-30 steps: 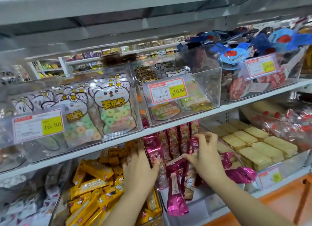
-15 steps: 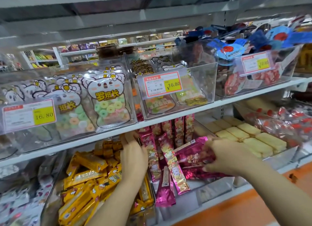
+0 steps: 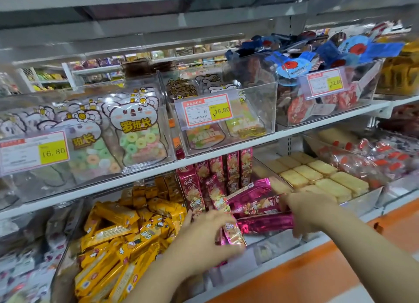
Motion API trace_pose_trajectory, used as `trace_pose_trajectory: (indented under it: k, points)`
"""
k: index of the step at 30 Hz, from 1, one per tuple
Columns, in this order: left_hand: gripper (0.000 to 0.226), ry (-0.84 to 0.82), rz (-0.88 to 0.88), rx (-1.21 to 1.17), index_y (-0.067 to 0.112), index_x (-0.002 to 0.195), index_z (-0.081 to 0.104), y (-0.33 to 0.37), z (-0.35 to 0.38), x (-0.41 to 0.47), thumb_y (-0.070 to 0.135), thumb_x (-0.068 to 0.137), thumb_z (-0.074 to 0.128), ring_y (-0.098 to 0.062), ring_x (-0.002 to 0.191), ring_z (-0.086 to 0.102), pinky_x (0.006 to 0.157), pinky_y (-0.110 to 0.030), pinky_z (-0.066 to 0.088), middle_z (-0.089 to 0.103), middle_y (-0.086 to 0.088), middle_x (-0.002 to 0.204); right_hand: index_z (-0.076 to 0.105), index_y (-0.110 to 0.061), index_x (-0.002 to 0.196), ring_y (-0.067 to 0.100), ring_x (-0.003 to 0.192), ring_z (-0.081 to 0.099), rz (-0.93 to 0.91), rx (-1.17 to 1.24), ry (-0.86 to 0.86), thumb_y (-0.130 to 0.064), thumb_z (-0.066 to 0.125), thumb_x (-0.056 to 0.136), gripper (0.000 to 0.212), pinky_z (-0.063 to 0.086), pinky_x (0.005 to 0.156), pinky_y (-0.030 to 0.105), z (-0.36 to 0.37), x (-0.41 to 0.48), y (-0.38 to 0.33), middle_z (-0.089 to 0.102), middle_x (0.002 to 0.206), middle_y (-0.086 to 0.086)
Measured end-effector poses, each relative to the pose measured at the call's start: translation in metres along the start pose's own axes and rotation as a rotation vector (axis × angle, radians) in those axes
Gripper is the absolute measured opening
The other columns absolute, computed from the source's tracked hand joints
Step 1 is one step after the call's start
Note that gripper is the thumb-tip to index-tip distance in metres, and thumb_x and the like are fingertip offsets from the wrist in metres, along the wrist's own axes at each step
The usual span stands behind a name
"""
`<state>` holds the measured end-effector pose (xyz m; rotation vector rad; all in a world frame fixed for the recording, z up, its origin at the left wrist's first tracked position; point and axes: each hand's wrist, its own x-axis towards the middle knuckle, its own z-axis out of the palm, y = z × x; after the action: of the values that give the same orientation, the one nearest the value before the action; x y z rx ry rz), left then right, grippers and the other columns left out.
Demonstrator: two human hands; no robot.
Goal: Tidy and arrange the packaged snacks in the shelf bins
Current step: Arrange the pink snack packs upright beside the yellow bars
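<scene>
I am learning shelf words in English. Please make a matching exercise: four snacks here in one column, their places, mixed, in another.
1 yellow packs
2 magenta packs
3 pale biscuits
4 ring candy bags

A upper shelf
B lower shelf, rightmost of these
C lower shelf, leftmost of these
D lower shelf, middle of these

Pairs: 1-C, 2-D, 3-B, 4-A

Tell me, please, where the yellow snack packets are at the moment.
In the head view, the yellow packets are heaped at lower left, one level below the ring-candy bags and directly left of the pink packets.
</scene>
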<state>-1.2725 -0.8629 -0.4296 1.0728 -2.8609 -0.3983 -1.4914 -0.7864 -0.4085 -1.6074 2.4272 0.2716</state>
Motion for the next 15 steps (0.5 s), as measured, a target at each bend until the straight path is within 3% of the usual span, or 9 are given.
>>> trace_pose_trajectory:
  k: [2,4,7,9,12,15]
  points:
    - [0.064,-0.178,0.022,0.188,0.045,0.137,0.035,-0.003,0.001,-0.008,0.065,0.079,0.055,-0.007,0.138,0.021,0.114,-0.054,-0.01,0.029,0.016,0.147,0.052,-0.022,0.111,0.016,0.081,0.057,-0.025,-0.054,0.093,-0.024,0.068,0.078,0.036,0.04,0.057,0.023,-0.001,0.0,-0.003,0.057,0.095,-0.004]
    - [0.06,-0.184,0.039,0.253,0.044,0.137,0.036,-0.009,0.002,-0.01,0.055,0.082,0.059,-0.008,0.138,0.02,0.114,-0.053,-0.005,0.028,0.016,0.147,0.054,-0.024,0.097,0.014,0.072,0.052,-0.097,0.011,0.278,-0.038,0.061,0.08,0.022,0.039,0.06,0.022,0.0,0.002,-0.007,0.055,0.083,-0.008]
    - [0.042,-0.01,0.097,0.107,0.046,0.128,0.045,-0.02,0.002,-0.01,0.038,0.089,0.058,-0.001,0.127,0.034,0.115,-0.039,0.018,0.038,0.025,0.135,0.055,-0.028,0.092,-0.001,0.065,0.05,-0.198,0.416,0.472,-0.04,0.065,0.079,0.021,0.039,0.056,0.018,0.002,0.007,-0.016,0.053,0.07,-0.015]
    - [0.038,0.14,0.107,-0.013,0.044,0.124,0.05,-0.025,-0.004,-0.007,0.03,0.09,0.057,0.003,0.117,0.042,0.107,-0.03,0.033,0.044,0.028,0.125,0.058,-0.029,0.104,-0.002,0.076,0.055,-0.256,0.646,0.555,-0.035,0.073,0.075,0.033,0.046,0.069,0.02,0.008,0.016,-0.026,0.059,0.08,-0.019]
    - [0.035,0.348,0.076,-0.061,0.038,0.126,0.051,-0.029,-0.011,0.002,0.027,0.093,0.053,0.002,0.113,0.045,0.098,-0.019,0.038,0.044,0.023,0.124,0.047,-0.028,0.127,0.01,0.099,0.057,-0.293,0.81,0.652,-0.034,0.072,0.077,0.055,0.048,0.088,0.031,0.022,0.038,-0.047,0.062,0.109,-0.01]
    - [0.033,0.567,-0.004,-0.111,0.03,0.127,0.052,-0.032,-0.012,0.015,0.023,0.094,0.053,-0.002,0.11,0.048,0.089,-0.011,0.032,0.047,0.014,0.122,0.035,-0.027,0.13,0.011,0.089,0.056,-0.22,1.085,0.637,-0.032,0.07,0.081,0.06,0.047,0.078,0.027,0.027,0.053,-0.065,0.056,0.107,-0.004]
